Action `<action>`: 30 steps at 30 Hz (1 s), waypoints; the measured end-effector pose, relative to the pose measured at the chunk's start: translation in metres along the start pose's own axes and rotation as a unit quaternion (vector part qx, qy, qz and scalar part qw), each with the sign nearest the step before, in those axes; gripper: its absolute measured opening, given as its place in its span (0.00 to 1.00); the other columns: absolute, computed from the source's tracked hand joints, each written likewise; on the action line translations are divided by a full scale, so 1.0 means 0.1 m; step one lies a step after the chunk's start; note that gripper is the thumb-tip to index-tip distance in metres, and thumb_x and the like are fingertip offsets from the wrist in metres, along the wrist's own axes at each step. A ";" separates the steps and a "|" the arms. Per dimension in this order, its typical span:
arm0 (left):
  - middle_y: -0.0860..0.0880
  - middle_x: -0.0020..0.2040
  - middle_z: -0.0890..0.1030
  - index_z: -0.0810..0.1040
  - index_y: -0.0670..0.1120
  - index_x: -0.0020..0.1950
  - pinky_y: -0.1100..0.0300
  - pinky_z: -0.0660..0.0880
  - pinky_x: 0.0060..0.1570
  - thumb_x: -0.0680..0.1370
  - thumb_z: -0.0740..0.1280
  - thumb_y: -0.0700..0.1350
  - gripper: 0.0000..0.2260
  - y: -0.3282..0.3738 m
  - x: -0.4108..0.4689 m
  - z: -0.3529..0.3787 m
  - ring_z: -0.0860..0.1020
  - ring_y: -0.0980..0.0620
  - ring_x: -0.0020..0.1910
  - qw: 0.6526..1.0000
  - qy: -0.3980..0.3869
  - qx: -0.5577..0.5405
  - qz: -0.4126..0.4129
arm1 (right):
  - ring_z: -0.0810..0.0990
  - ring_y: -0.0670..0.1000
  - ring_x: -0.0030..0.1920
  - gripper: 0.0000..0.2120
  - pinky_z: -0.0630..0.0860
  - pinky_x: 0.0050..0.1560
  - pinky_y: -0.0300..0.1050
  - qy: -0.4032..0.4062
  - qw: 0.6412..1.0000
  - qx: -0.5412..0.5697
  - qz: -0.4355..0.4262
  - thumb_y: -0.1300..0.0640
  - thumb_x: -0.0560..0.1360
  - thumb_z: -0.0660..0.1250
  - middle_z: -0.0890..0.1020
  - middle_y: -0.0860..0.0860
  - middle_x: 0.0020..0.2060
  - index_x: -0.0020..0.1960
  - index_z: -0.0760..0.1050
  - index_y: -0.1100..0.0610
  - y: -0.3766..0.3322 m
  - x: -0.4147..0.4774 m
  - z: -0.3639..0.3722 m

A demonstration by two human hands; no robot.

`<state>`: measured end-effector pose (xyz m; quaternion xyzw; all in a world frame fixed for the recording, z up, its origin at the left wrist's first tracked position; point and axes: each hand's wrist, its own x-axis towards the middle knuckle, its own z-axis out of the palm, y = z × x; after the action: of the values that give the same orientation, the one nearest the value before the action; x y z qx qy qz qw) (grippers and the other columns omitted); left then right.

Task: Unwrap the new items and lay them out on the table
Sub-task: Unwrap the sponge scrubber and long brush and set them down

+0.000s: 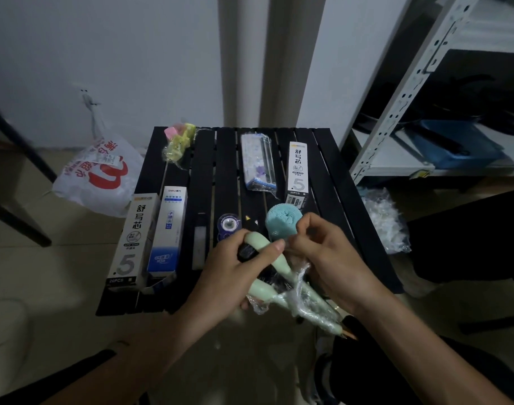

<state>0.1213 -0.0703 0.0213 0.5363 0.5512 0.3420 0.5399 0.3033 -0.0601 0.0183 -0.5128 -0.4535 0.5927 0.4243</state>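
Two tall white cartons, one at the near left (134,244) and one at the far right (298,171) of the black slatted worktop (226,159), read "舒写芯", ".5" and "20PCS". Just beside the near-left carton lies a white-and-blue box (169,229) with "deli" printed at its top; its smaller writing is too blurred to read. A white plastic bag with red characters (98,173) sits on the floor to the left.

Over the worktop's near edge, the left hand (235,276) grips a bundle of pale green pens (279,285) partly covered in crinkled clear plastic film (301,280), its thumb (274,247) pressed across the top pen and its fingers wrapped underneath. The right hand (331,258) has its fingers (308,226) curled and pinched together just above the bundle, apparently holding a strand of the film. A blue-and-purple correction tape roller (229,226) and a pale blue round item (280,223) lie just beyond both hands
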 end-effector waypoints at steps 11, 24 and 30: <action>0.41 0.38 0.83 0.84 0.44 0.47 0.53 0.81 0.26 0.76 0.72 0.55 0.14 0.17 0.23 -0.23 0.86 0.44 0.33 0.992 0.096 -0.077 -0.020 | 0.74 0.48 0.29 0.14 0.69 0.28 0.36 -0.003 0.996 -0.083 0.043 0.70 0.82 0.60 0.82 0.55 0.33 0.47 0.84 0.68 -0.19 0.05 -0.26; 0.45 0.31 0.81 0.81 0.38 0.51 0.60 0.73 0.21 0.80 0.68 0.55 0.18 0.07 0.30 -0.47 0.78 0.49 0.25 0.972 0.118 -0.203 -0.020 | 0.80 0.49 0.32 0.13 0.76 0.31 0.41 0.111 0.983 0.120 0.084 0.63 0.79 0.59 0.81 0.53 0.32 0.39 0.77 0.61 -0.20 0.10 -0.44; 0.43 0.40 0.82 0.82 0.41 0.53 0.59 0.74 0.23 0.78 0.71 0.54 0.16 0.02 0.31 -0.45 0.80 0.48 0.28 0.973 0.121 -0.190 -0.046 | 0.74 0.50 0.34 0.14 0.74 0.40 0.46 0.290 0.932 0.219 0.008 0.55 0.75 0.64 0.73 0.50 0.29 0.31 0.71 0.53 -0.36 0.07 -0.71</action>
<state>0.0835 -0.0315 0.0241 0.3531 0.5615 0.4774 0.5763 0.3738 -0.0377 0.0473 -0.5604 -0.1657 0.5066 0.6339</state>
